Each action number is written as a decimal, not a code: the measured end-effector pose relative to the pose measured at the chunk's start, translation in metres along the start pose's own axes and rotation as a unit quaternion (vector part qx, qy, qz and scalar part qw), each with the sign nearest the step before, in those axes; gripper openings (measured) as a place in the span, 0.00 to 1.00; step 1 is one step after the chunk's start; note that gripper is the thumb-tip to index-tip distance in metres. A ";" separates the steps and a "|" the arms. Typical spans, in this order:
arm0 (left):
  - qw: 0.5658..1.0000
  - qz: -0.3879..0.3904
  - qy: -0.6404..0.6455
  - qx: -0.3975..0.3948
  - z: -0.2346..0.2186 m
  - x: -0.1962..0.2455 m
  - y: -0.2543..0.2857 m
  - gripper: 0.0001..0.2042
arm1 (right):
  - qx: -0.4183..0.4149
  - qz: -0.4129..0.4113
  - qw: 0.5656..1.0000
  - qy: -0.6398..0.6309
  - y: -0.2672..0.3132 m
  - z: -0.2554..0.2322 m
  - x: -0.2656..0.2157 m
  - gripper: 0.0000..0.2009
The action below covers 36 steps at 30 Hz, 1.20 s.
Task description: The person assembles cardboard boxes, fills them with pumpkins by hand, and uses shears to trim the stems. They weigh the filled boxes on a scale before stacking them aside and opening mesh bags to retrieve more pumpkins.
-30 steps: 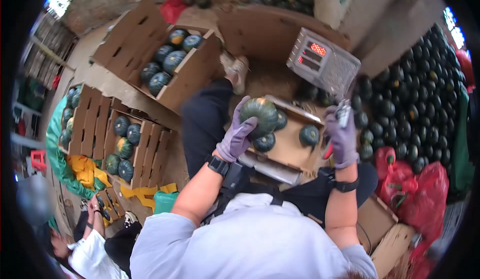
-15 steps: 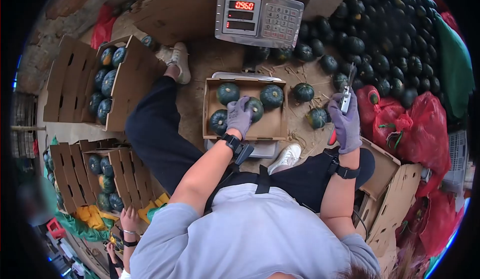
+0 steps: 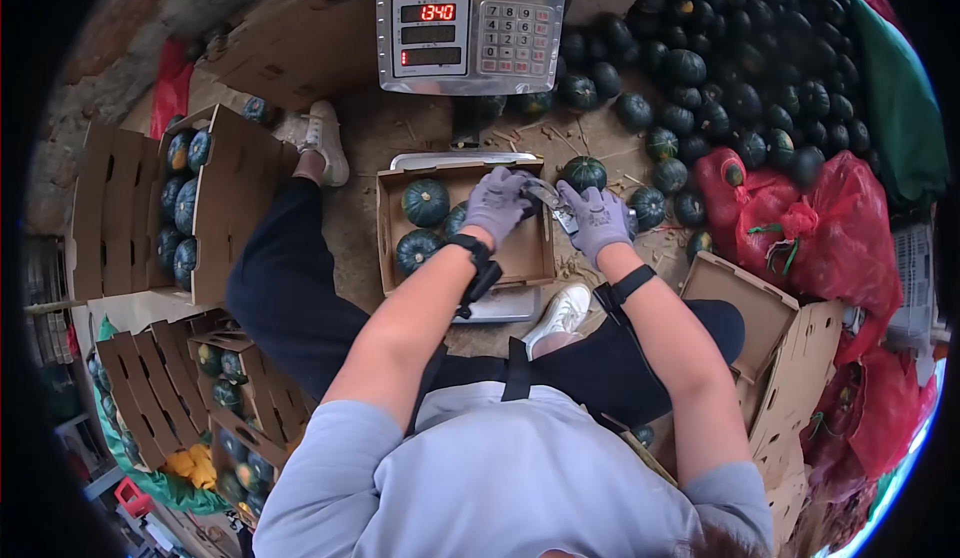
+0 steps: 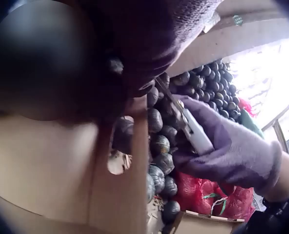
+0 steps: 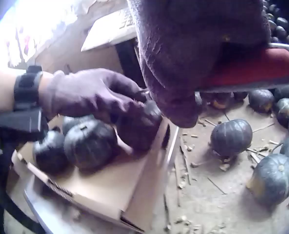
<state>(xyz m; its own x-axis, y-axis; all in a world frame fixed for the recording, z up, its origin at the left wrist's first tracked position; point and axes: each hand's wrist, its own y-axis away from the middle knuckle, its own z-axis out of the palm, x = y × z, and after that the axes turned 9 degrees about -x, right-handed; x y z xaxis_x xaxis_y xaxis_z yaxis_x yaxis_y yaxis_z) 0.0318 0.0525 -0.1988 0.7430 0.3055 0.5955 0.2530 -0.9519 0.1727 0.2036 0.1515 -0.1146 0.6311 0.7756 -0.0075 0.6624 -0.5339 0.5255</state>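
Observation:
My gloved left hand [image 3: 497,201] grips a dark green pumpkin [image 5: 140,127] at the right end of a shallow cardboard box [image 3: 389,248]; from above, the hand hides this pumpkin. Curled round pruning shears [image 4: 195,131] with a red handle [image 5: 256,67], my gloved right hand [image 3: 597,220] is just beyond the box's right wall. The blades point left and reach the left hand's fingertips, by the top of the gripped pumpkin. Other pumpkins [image 3: 425,202] sit in the box's left half. Beneath the box is a scale platform [image 3: 505,305].
The scale's display [image 3: 428,12] reads 1.340. Loose pumpkins [image 3: 648,206] lie right of the box, before a large heap [image 3: 745,93]. Red net bags [image 3: 845,243] and flattened cardboard [image 3: 800,378] are at the right. Filled boxes [image 3: 235,198] stand at the left.
My left hand lowered a pumpkin into the box, then moved from it to the pumpkin at the right end. My right hand brought the shears leftward to the box. The reading rose from 0.960 to 1.340.

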 end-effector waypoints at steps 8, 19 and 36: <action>0.998 0.006 0.036 0.043 -0.001 -0.015 0.022 0.24 | 0.056 -0.067 0.987 0.133 -0.022 0.002 0.013 0.37; 0.995 0.072 0.047 0.044 0.007 -0.035 0.016 0.27 | 0.023 -0.216 0.944 0.248 -0.057 -0.030 0.032 0.33; 0.994 0.037 0.102 0.006 -0.123 -0.008 0.051 0.08 | -0.268 -0.162 0.947 -0.073 0.016 -0.101 0.081 0.43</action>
<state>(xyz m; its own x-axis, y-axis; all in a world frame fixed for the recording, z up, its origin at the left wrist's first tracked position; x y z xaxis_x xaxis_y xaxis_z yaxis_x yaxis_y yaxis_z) -0.0378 -0.0014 -0.0979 0.6193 0.2226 0.7530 0.2103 -0.9710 0.1141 0.2247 0.2394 -0.0207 0.5052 0.7937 -0.3389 0.5557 0.0012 0.8314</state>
